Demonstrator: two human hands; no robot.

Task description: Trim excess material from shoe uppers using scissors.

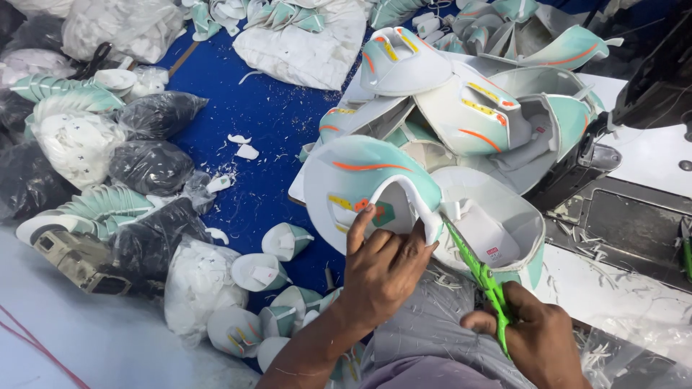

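Over the lap, at lower centre of the head view, both hands work close together. Left hand (pixel 382 263) grips a mint-and-white shoe upper (pixel 367 184), fingers curled shut over its lower rim, thumb side hidden behind the piece. Upper's long axis runs roughly left to right, tilting down toward the right; its white-bound edge curves down to a tip at the right, just beside the scissors. Orange stripe and yellow marks face the camera.

Right hand (pixel 537 338) is closed around the handles of green scissors (pixel 479 277); blades point up and left, tip touching the upper's white edge. Whether the blades are parted cannot be told.

Room for moving: tight. Behind the held piece, touching or nearly so, lies a heap of finished uppers (pixel 476 108) on a white bench (pixel 649 155). Right of the scissors, the grey plate of a sewing machine (pixel 627 223), littered with thread trimmings. Left, the blue cloth surface (pixel 252 122) has one open strip running up the middle, hemmed by black plastic bags (pixel 155 166) and bagged white pieces (pixel 198 284). Small toe pieces (pixel 285 241) sit near the left forearm. Black scissors (pixel 94 61) lie well apart, far upper left
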